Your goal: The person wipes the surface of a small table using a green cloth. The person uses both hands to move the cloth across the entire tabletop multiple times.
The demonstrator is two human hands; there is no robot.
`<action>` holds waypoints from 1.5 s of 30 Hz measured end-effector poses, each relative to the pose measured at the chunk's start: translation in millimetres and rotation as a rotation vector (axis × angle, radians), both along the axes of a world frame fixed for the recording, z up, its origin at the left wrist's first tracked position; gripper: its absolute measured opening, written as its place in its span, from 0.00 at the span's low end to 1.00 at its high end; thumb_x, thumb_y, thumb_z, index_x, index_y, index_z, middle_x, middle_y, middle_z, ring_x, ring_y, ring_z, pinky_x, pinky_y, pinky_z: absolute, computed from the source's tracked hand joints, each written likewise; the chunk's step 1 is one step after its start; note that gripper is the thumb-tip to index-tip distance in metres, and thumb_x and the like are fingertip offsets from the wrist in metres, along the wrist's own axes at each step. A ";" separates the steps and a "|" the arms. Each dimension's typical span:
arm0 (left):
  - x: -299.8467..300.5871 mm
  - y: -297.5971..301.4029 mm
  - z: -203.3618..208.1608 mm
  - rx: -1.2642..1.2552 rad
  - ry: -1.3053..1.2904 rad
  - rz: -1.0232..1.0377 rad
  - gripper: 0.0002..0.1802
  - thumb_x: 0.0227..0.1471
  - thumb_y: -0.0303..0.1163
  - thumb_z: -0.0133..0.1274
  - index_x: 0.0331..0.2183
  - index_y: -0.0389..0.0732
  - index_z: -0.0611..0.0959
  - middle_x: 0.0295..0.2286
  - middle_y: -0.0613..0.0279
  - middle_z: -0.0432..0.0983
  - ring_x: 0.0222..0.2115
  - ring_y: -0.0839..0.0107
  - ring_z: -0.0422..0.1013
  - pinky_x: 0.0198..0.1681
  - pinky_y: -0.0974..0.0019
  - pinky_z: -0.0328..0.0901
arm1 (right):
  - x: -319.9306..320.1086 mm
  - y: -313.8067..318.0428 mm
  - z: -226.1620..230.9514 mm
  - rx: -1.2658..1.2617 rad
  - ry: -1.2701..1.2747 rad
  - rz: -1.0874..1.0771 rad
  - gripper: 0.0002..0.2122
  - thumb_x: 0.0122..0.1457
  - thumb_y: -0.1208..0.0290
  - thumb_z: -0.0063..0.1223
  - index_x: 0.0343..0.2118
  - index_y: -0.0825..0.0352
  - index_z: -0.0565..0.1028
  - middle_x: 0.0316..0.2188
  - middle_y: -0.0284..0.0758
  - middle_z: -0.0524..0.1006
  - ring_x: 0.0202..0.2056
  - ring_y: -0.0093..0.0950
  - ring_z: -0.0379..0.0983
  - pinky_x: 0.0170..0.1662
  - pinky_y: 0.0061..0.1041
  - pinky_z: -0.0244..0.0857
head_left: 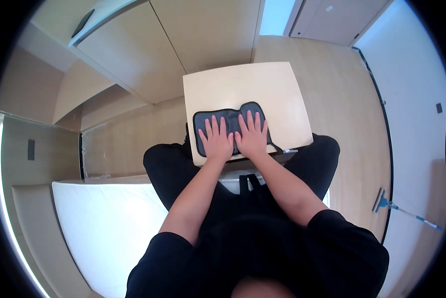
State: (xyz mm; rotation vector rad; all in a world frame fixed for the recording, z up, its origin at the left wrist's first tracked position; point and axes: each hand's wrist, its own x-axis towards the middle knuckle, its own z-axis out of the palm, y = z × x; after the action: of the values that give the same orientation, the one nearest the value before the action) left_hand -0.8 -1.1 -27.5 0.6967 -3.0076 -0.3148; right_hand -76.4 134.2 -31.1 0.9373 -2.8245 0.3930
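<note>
A flat, dark grey padded piece (233, 116) with black edging lies on the near half of a small pale wooden table (247, 84). Its outline has a rounded lobe at the upper right and a dip in the top edge. My left hand (218, 143) rests palm down on its left part, fingers spread. On the right part, my right hand (251, 141) lies flat, fingers also apart. The two thumbs almost meet at the middle. From the lower right corner a black strap or cord (276, 148) runs to a small silvery end (290, 151) at the table's near edge.
My knees flank the table. A white mattress (103, 223) is at the lower left. Pale cabinets (133, 54) stand beyond the table to the left, a door (332, 22) at the far right. A blue-and-grey mop (380, 200) leans by the right wall.
</note>
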 end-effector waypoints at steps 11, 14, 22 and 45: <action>4.9 -44.6 39.3 -0.006 0.120 -0.061 0.33 0.62 0.40 0.59 0.66 0.47 0.74 0.70 0.46 0.62 0.70 0.46 0.60 0.66 0.35 0.63 | -16.0 69.8 17.3 -0.125 -0.208 -0.085 0.36 0.61 0.59 0.64 0.72 0.58 0.66 0.72 0.44 0.64 0.74 0.49 0.56 0.71 0.64 0.51; -3.9 -82.7 22.6 -0.103 0.028 -0.116 0.28 0.62 0.33 0.57 0.63 0.45 0.76 0.68 0.49 0.64 0.69 0.49 0.61 0.67 0.37 0.61 | -40.7 44.7 33.0 -0.097 -0.092 0.070 0.35 0.60 0.61 0.65 0.71 0.59 0.67 0.71 0.44 0.65 0.74 0.45 0.56 0.71 0.63 0.52; 25.2 -49.9 14.0 -0.147 0.038 -0.146 0.07 0.57 0.28 0.59 0.39 0.42 0.84 0.45 0.55 0.80 0.51 0.53 0.76 0.54 0.47 0.69 | -20.6 75.1 7.9 -0.267 -0.173 0.065 0.16 0.54 0.73 0.68 0.47 0.61 0.83 0.43 0.40 0.80 0.51 0.45 0.77 0.56 0.44 0.72; 52.9 -67.5 69.2 -0.089 0.101 -0.466 0.05 0.54 0.30 0.61 0.35 0.43 0.84 0.33 0.53 0.80 0.39 0.48 0.78 0.41 0.43 0.69 | -54.9 140.5 70.4 0.008 -0.273 0.327 0.08 0.53 0.72 0.66 0.36 0.63 0.80 0.34 0.42 0.82 0.42 0.46 0.80 0.45 0.46 0.74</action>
State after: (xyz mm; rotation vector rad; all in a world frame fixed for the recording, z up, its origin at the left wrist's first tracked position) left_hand 52.1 -68.6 41.7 -0.0359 -3.0268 -0.2165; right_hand -131.3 274.7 39.2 1.4561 -2.9073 0.5878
